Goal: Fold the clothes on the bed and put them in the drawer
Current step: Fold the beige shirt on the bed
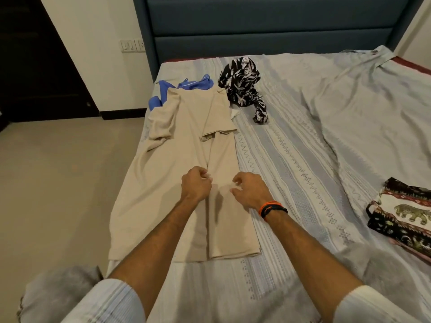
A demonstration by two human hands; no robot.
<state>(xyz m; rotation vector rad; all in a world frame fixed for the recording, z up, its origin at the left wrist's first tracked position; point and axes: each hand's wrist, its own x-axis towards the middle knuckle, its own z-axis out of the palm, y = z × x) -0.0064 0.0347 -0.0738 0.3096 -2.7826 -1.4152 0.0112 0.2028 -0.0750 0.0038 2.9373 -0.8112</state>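
Note:
A beige garment (163,197) lies flat along the left edge of the bed (303,164), its right side folded over to the middle and one sleeve crumpled at the upper left. My left hand (195,185) hovers at the fold's edge with its fingers curled in; the cloth under it lies flat. Just to the right, my right hand (250,191) is above the folded panel, fingers loosely bent and holding nothing, with its shadow on the cloth. Beyond the beige garment lie a blue garment (198,84) and a bunched black-and-white leaf-print garment (242,82).
A folded stack of dark patterned clothes with an elephant print (403,213) sits at the bed's right edge. The blue padded headboard (268,26) is at the far end. Tiled floor (58,183) runs along the left side. No drawer is in view.

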